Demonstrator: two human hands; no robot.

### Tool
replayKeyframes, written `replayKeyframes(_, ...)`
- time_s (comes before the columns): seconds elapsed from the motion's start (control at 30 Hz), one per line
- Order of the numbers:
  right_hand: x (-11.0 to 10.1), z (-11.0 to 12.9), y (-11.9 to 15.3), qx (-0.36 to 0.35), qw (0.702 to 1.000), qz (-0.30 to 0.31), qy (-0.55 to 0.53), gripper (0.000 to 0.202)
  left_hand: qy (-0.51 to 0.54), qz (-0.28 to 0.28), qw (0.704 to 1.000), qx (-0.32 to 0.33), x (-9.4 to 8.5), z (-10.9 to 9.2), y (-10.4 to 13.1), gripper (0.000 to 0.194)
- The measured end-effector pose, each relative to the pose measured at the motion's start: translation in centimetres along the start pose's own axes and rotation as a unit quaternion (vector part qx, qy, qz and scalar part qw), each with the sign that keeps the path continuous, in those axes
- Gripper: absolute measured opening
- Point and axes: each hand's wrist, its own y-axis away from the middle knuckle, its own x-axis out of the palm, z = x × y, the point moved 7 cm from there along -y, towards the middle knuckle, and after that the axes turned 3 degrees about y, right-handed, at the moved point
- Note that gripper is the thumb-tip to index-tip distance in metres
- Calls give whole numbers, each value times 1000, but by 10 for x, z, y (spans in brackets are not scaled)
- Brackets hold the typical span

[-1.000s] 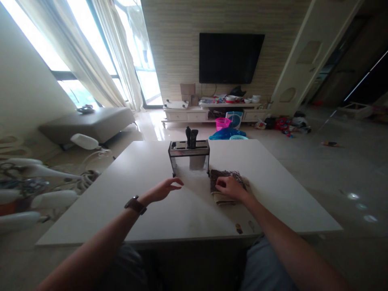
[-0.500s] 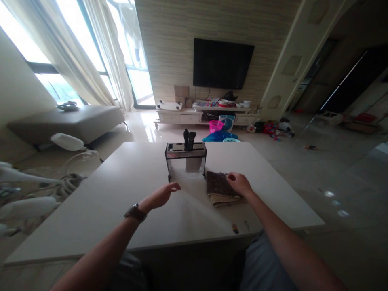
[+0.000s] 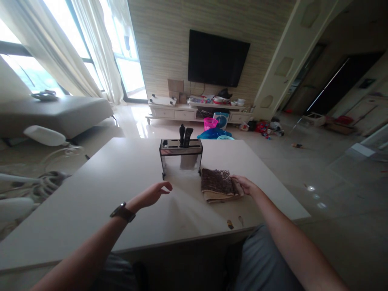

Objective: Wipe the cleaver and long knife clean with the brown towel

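A folded brown towel with a tan underside lies right of centre on the white table. My right hand is closed on its right edge, the fingers partly hidden by a fold of cloth. Empty, with curved fingers and the thumb apart, my left hand hovers over the tabletop. Just beyond it stands a knife rack with a slotted top and clear front. Two black-handled tools are upright in its slots; a broad blade shows below.
Two small items, one yellow and black and one pale, lie by the near table edge. Beyond the table are a pink basket, a blue plastic bag and a low TV cabinet. White chairs stand at left.
My right hand has moved from above the towel to its right edge and taken hold, lifting a fold there. My left hand stays near the rack. The view has shifted slightly.
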Motion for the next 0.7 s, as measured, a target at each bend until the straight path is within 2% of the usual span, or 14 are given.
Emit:
replayKeyframes(0.17, 26, -3, 6, 95, 985, 97, -102, 29, 12, 8, 1000, -1, 2, 2, -1, 18)
replayKeyframes(0.3, 44, -2, 11, 131, 968, 143, -156, 26, 19, 13, 1000, -5, 3, 5, -5, 18)
replayKeyframes(0.4, 58, -1, 13, 140, 962, 155, -178, 22, 32, 27, 999, -5, 6, 5, -10, 19)
replayKeyframes(0.57, 83, 6, 16, 134, 957, 162, -202, 17, 68, 26, 996, -42, 16, 5, -17, 20)
replayKeyframes(0.7, 90, 16, 24, 113, 960, 143, -212, 21, 77, 22, 995, -58, 29, 0, -19, 20)
